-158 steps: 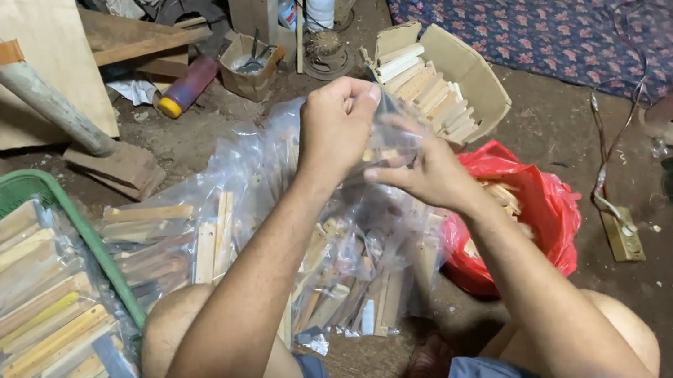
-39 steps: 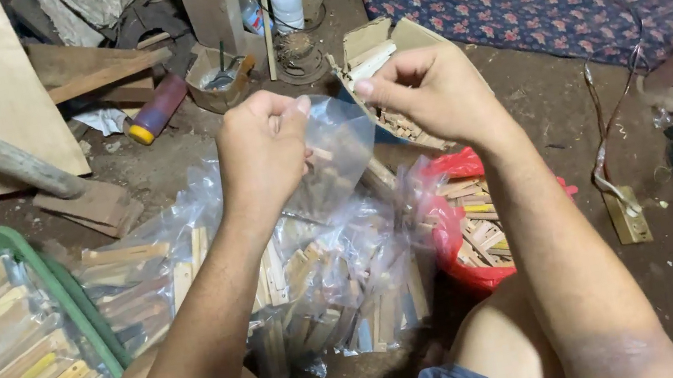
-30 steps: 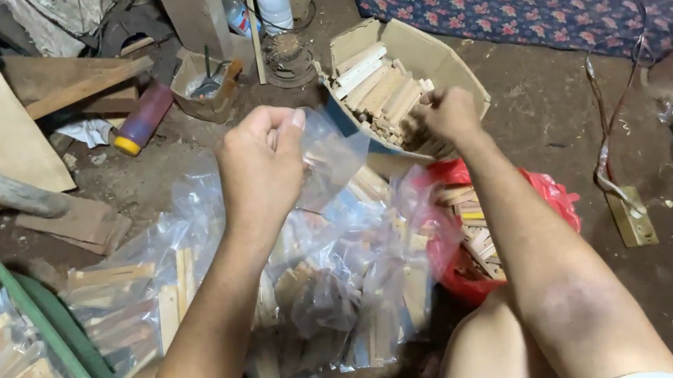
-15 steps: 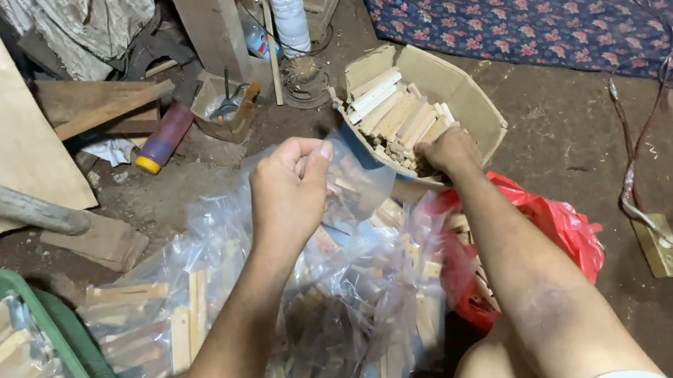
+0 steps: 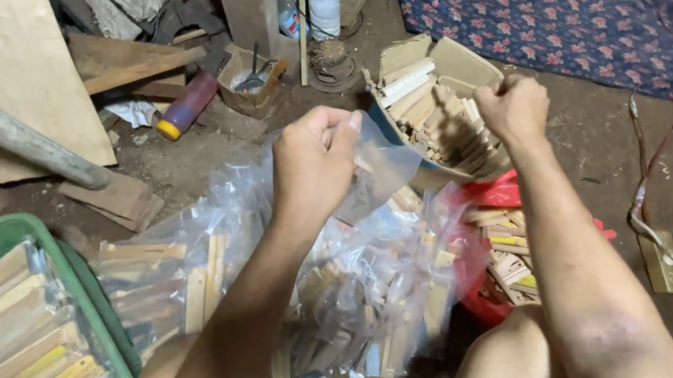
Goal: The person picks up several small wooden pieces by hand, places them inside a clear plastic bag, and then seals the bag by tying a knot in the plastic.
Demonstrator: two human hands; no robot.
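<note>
Seated on the dirt floor, I pinch an empty clear plastic bag (image 5: pixel 382 163) in my left hand (image 5: pixel 315 161), its grip closed on the bag's mouth, above the heap of filled bags (image 5: pixel 354 295). My right hand (image 5: pixel 512 107) closes, fisted, over the wooden sticks (image 5: pixel 444 121) in the cardboard box (image 5: pixel 462 68). Keeping the mouth open should ease filling.

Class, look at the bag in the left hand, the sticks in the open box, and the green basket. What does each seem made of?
Bag: thin clear plastic, glossy and crinkled, see-through.
Sticks: likely bare wood, pale and matt.
Green basket: probably moulded plastic, with a smooth, even-coloured rim.
</note>
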